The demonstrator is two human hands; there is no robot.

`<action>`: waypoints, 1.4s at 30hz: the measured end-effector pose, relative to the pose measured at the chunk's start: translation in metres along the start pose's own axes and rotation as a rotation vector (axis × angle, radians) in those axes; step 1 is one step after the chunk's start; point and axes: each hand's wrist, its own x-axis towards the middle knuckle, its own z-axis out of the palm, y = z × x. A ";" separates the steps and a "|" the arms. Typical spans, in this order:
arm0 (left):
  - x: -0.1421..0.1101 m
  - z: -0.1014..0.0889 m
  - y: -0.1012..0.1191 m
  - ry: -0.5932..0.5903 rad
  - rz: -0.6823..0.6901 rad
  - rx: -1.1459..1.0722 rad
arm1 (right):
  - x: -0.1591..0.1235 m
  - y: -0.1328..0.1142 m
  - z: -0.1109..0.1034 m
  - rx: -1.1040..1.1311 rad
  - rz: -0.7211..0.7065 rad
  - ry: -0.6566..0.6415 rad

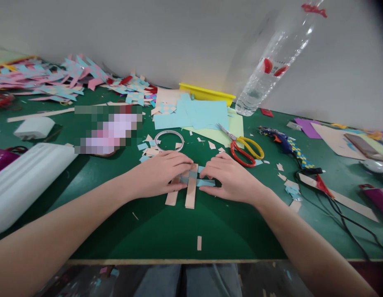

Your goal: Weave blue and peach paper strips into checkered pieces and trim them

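Observation:
Peach paper strips (190, 194) stand upright in my view and cross light-blue paper strips (205, 182) in a small woven piece on the green table. From the left, my left hand (162, 173) closes its fingers and thumb on the weave, covering part of it. On the other side, my right hand (230, 177) has bent fingers and a thumb at the right ends of the blue strips. Just beyond the hands lie a tape ring (169, 133) and scissors (245, 150) with one red and one yellow handle. Fingertip contacts are partly hidden.
A tilted plastic bottle (265, 70) stands by the wall. Blue paper sheets (200, 114) lie before a yellow tray (206, 94). A blurred-out phone (112, 132) and white device (33, 181) are left; cables (336, 210) lie right. A loose peach piece (199, 243) is near the edge.

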 end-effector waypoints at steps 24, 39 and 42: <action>-0.001 0.000 0.001 0.013 0.000 -0.012 | 0.000 0.003 0.003 0.008 -0.042 -0.028; -0.001 -0.001 0.000 0.022 0.008 -0.020 | -0.002 0.011 -0.002 0.079 -0.006 -0.053; -0.001 -0.002 0.000 0.011 0.011 -0.018 | -0.003 0.014 -0.004 0.096 -0.001 -0.028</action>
